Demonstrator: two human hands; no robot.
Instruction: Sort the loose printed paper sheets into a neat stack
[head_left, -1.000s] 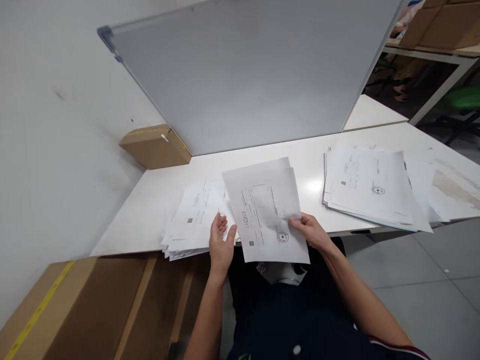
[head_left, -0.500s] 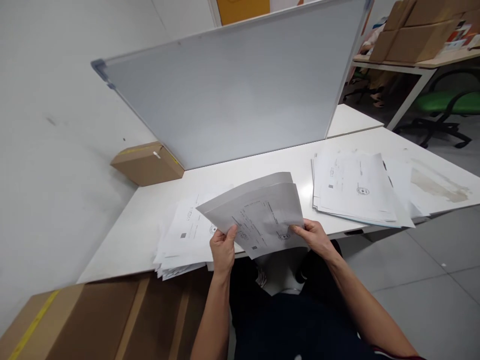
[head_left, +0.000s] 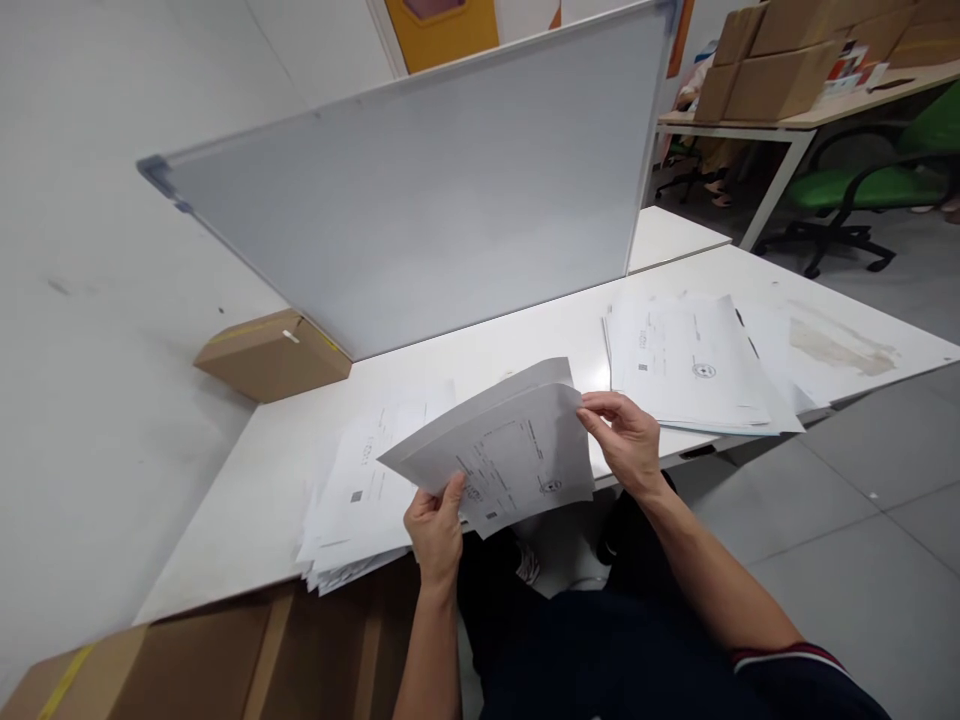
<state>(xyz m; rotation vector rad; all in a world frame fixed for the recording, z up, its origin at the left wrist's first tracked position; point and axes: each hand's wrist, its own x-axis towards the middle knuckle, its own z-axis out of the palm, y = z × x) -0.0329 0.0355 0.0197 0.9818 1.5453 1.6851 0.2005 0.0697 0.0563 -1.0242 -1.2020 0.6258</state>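
A: What do we have in front of us?

B: We have thin, white, rectangular printed paper sheets (head_left: 517, 445) in our hands. They are raised and tilted at the front edge of the long white desk (head_left: 240, 520), between two paper piles.

A: How is our left hand (head_left: 435, 530) set?

B: Its grip is clamped on the printed paper sheets at their lower left, thumb on the printed face. We can't see how the fingers lie behind.

A: And our right hand (head_left: 621, 440)?

B: Thumb and fingertips come together on the right edge, near the upper corner of the front sheet. The sheets spread a little along the top, so we see one standing behind another, but we can't tell how many there are.

A: What print do we see?

B: Lines of small text, a round dark stamp toward the right and a small dark square near the bottom. The words are too small for us to read.

A: What lies about us?

B: A loose white paper stack (head_left: 375, 490) is just beside our left hand, and an uneven white paper pile (head_left: 679, 365) lies to our right. Behind stands a pale grey, silver-framed board (head_left: 427, 200), with a brown cardboard box (head_left: 274, 360) by its lower left corner.
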